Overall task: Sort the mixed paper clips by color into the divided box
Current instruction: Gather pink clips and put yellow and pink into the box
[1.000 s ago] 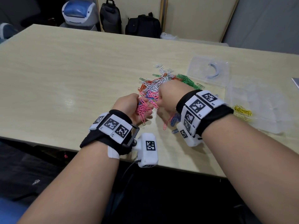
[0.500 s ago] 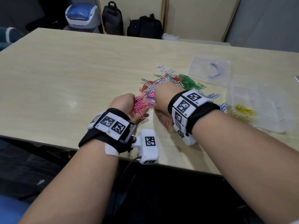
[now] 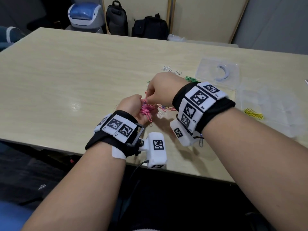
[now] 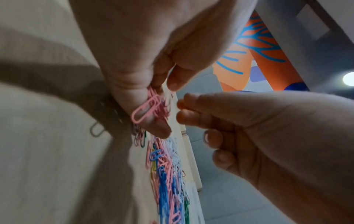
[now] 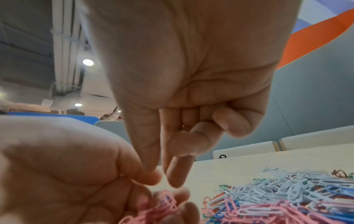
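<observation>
I see left hand [image 3: 133, 107] curled round pink paper clips [image 3: 147, 110] above table [image 3: 66, 80]. Right hand [image 3: 162, 88] thumb and forefinger nearly pinched above bunch (holding anything? cannot tell). Mixed pile [image 5: 287, 201] beside; divided box [image 3: 273, 104] right.

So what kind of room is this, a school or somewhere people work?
Probably an office or meeting room. There is a long pale table, backpacks against the wall panels, and a covered bin in the corner. Panel dividers and ceiling lights show in the wrist views.
</observation>
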`<state>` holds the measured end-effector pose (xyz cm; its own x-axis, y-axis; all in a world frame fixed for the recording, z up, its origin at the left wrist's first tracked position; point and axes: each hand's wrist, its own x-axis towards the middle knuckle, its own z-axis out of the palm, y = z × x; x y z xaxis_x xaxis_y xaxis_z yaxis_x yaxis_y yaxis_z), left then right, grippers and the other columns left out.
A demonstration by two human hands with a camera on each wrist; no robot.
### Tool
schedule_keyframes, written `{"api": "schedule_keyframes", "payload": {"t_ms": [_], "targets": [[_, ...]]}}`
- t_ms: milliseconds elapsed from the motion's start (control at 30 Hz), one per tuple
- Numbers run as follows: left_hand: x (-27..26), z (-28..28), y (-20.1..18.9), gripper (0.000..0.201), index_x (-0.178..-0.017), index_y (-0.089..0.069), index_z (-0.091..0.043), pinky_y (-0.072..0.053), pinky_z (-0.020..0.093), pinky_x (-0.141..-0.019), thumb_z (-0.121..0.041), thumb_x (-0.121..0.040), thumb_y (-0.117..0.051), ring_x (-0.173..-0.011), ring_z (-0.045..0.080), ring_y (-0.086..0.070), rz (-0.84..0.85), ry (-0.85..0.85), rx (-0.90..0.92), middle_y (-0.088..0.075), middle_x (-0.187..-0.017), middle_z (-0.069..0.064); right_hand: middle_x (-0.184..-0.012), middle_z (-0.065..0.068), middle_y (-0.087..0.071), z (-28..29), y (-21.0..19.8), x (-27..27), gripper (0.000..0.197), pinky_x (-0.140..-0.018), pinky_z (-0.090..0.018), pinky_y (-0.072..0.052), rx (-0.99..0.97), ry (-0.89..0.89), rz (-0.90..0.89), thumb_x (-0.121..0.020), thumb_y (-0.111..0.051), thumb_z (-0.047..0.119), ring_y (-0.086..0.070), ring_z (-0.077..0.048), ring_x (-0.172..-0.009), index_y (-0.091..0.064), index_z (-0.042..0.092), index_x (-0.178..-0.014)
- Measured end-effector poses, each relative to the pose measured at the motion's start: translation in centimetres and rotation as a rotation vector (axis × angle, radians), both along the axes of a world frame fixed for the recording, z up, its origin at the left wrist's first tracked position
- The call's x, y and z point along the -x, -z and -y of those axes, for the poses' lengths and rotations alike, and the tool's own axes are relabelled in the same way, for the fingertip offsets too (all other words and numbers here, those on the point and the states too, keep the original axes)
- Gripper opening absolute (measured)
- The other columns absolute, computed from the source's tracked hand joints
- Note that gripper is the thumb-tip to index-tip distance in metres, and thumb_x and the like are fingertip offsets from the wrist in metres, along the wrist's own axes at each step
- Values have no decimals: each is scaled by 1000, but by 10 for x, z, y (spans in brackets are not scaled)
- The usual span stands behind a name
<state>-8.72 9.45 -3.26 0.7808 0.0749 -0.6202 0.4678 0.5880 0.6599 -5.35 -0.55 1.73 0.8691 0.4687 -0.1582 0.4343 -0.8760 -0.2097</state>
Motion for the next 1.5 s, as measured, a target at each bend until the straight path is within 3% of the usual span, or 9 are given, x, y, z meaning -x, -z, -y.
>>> {"api": "schedule_keyframes", "payload": {"t_ms": [100, 167, 233, 300, 533, 800, 1033, 1367, 1500], "targets": [[-1, -9, 0, 35, -82, -50, -1, -55, 30, -53, -18, -104, -29, -64, 20, -52, -20, -10, -18, -54, -69, 13, -94, -2, -70, 0, 3, -6, 21, -75, -27, -50, 24, 33, 68, -90, -56, 26, -63, -21, -88, -73, 16, -95], [-2, -18, 2, 34, -84, -53, -5, -53, 26, -43, -21, -104, -30, -64, 20, -56, -52, -15, -83, -55, -74, 12, -89, -4, -68, 0, 10, -5, 19, -70, -26, -47, 112, 40, 50, -88, -54, 23, -60, -22, -82, -71, 14, -92], [-3, -25, 3, 34, -85, -54, -5, -54, 26, -41, -22, -103, -32, -65, 22, -57, -58, -29, -92, -56, -75, 13, -71, -2, -60, -3, 20, 1, 16, -63, -27, -44, 184, 30, -4, -85, -60, 25, -56, -20, -67, -66, 15, -74], [-3, -27, 3, 33, -85, -55, -5, -54, 25, -43, -22, -103, -32, -64, 22, -57, -40, -36, -102, -56, -73, 13, -59, -1, -47, -6, 28, 4, 32, -60, -27, -39, 232, 11, 5, -85, -63, 27, -44, -16, -53, -48, 15, -58], [-2, -27, 0, 34, -85, -51, -6, -52, 23, -45, -22, -104, -29, -63, 19, -55, -19, -8, -122, -52, -71, 11, -59, -1, -38, -6, 20, 4, 36, -42, -24, -25, 333, -58, 58, -90, -53, 11, -34, -12, -50, -37, 13, -57], [-4, -29, 5, 34, -88, -54, -5, -54, 25, -47, -24, -104, -30, -62, 19, -58, -23, 9, -130, -55, -71, 11, -59, -1, -42, 4, 19, 8, 35, -44, -23, -31, 406, -3, -68, -91, -50, 15, -39, -14, -51, -42, 13, -57], [-4, -32, 5, 33, -90, -54, -4, -55, 27, -49, -23, -103, -32, -63, 20, -59, -21, -8, -101, -56, -73, 12, -58, -3, -44, 8, 12, 7, 30, -41, -23, -28, 419, 44, -40, -86, -55, 8, -40, -14, -50, -44, 12, -58], [-5, -30, 5, 33, -90, -55, -4, -55, 27, -50, -25, -103, -32, -64, 20, -60, -18, 9, -118, -57, -72, 12, -57, -2, -44, 16, 22, 5, 32, -45, -23, -34, 366, 103, -68, -87, -54, 14, -42, -15, -51, -46, 12, -56], [-5, -28, 5, 34, -89, -54, -4, -55, 26, -49, -24, -104, -31, -65, 19, -59, -18, 11, -126, -57, -71, 12, -68, -2, -60, 16, 27, 1, 16, -61, -26, -47, 303, 86, -51, -86, -58, 19, -58, -20, -67, -64, 14, -72]]}}
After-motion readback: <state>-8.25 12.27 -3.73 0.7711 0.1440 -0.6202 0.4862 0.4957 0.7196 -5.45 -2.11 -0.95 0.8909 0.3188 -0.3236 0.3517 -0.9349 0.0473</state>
